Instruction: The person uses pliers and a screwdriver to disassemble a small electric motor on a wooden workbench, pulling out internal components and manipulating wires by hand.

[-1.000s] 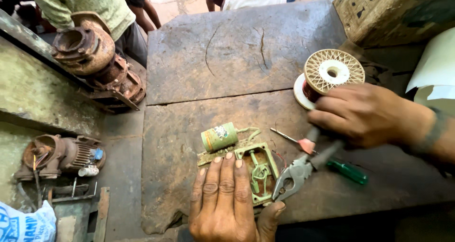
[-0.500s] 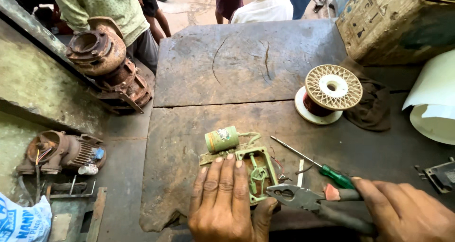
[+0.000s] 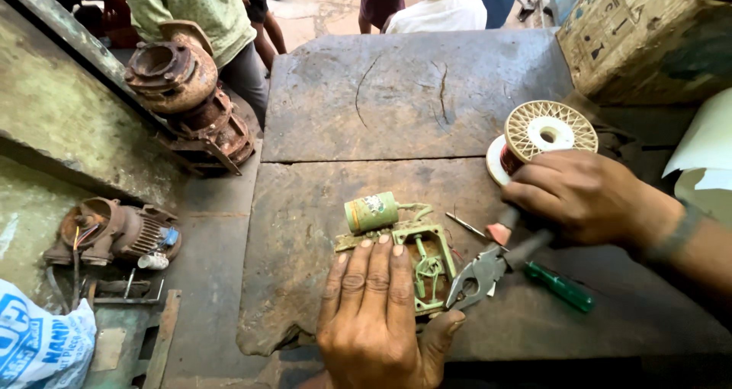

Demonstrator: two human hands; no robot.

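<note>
1. Your left hand (image 3: 375, 313) lies flat with its fingers (image 3: 379, 271) spread and straight, gripping nothing, only pressing on the near edge of the green metal frame (image 3: 427, 263) at the front of the tabletop (image 3: 396, 99). Flat pressure alone may let the frame slide or pivot on the worn surface if the pliers push it sideways.

2. Your right hand (image 3: 583, 198) is curled shut around the handles of the pliers (image 3: 488, 271), whose nose points at the frame's right side, just beside your left thumb. A slip of the tool there could catch the thumb or the fingertips resting on the frame.

3. The small green cylinder (image 3: 371, 211) lies on its side at the frame's far end, touching it. A jolt to the frame could roll it or strain whatever joins the two; I cannot tell how they are joined.

4. The green-handled screwdriver (image 3: 553, 281) lies under your right forearm, its thin shaft running up towards the frame. A sweep of your wrist could knock it off the near edge.

5. The spool of copper wire (image 3: 543, 137) stands just behind your right knuckles; drawing the hand back could tip it.
</note>
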